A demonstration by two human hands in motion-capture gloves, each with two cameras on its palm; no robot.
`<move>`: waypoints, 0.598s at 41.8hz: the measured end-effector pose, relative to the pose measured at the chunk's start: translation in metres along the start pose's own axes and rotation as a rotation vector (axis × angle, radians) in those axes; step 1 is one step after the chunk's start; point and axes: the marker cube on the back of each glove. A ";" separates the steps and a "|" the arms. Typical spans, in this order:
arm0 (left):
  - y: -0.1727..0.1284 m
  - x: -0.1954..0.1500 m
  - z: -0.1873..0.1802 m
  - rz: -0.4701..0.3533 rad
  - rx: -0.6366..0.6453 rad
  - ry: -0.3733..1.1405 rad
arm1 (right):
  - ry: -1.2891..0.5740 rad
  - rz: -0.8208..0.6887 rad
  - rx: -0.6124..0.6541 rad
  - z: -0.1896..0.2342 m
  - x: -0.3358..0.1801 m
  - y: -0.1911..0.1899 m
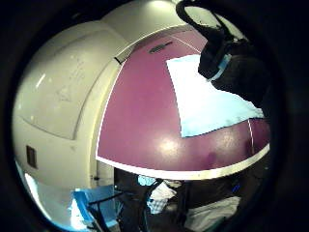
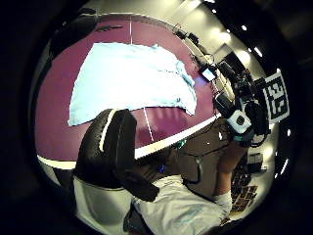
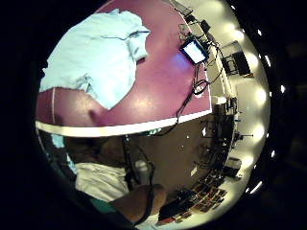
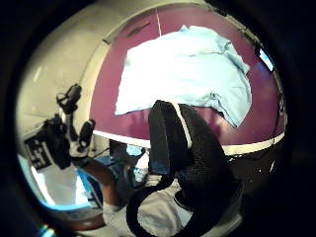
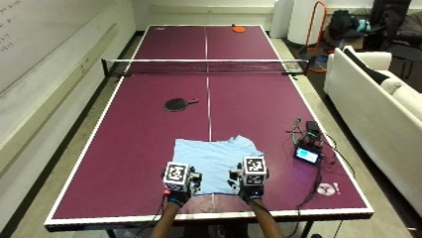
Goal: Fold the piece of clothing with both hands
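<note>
Start of fold. My left hand (image 5: 177, 197) & right hand (image 5: 250, 192) hover at shirt's (image 5: 212, 163) near edge, holding nothing; fingers can't tell. Next: grab near corners.

Bare worktop (image 5: 138, 163) lies open to the left of the hands (image 5: 179, 184), out to its edge. Right of them a small screen device (image 5: 308, 154) with trailing cables (image 5: 316, 183) blocks the way. Ahead, beyond the shirt (image 5: 214, 161), a black paddle (image 5: 178, 104) lies before the net (image 5: 206, 67).
</note>
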 end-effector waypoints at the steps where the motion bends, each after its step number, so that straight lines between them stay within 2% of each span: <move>1: 0.002 -0.001 -0.001 0.000 -0.008 -0.005 | -0.001 0.000 -0.001 0.000 0.000 0.000; 7: 0.008 -0.007 -0.004 -0.011 -0.039 -0.048 | -0.008 -0.009 0.015 0.006 0.003 -0.007; 19: 0.011 -0.005 -0.005 -0.006 -0.060 -0.034 | 0.004 -0.006 -0.014 0.004 0.008 0.001; 25: 0.009 -0.009 0.023 -0.011 -0.121 -0.067 | 0.020 -0.014 -0.075 0.030 0.013 -0.008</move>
